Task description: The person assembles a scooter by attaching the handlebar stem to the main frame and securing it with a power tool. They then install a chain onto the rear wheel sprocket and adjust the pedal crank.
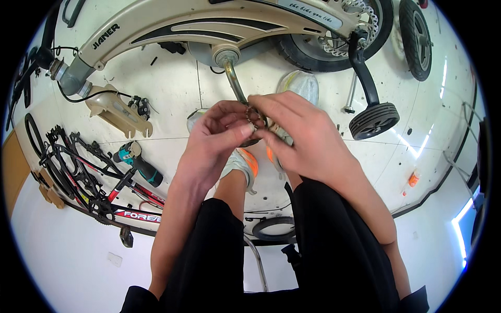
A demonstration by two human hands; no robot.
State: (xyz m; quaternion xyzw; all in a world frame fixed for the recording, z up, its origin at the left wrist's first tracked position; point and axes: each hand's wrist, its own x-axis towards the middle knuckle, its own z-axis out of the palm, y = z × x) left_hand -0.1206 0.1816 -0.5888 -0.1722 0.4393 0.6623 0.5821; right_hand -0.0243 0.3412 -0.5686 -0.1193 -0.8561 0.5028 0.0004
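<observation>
Before me lies a beige bicycle frame [193, 13], from whose bottom bracket [225, 55] a bent metal crank [234, 81] runs toward me. Around the crank's near end, my left hand [216, 133] and my right hand [305, 128] meet with curled fingers. Pinched between both sets of fingertips is a small dark ring with a beaded rim, which looks like a caged ball bearing [251, 119]. The right fingers partly cover it. Whether the crank passes through the ring, I cannot tell.
A teal and black cordless drill [138, 163] lies on the floor at left, beside a red and black bike frame [112, 194]. A beige fork [117, 112] is nearer the front. On the right are a small training wheel [374, 121], a bolt [350, 94] and a loose wheel [416, 40].
</observation>
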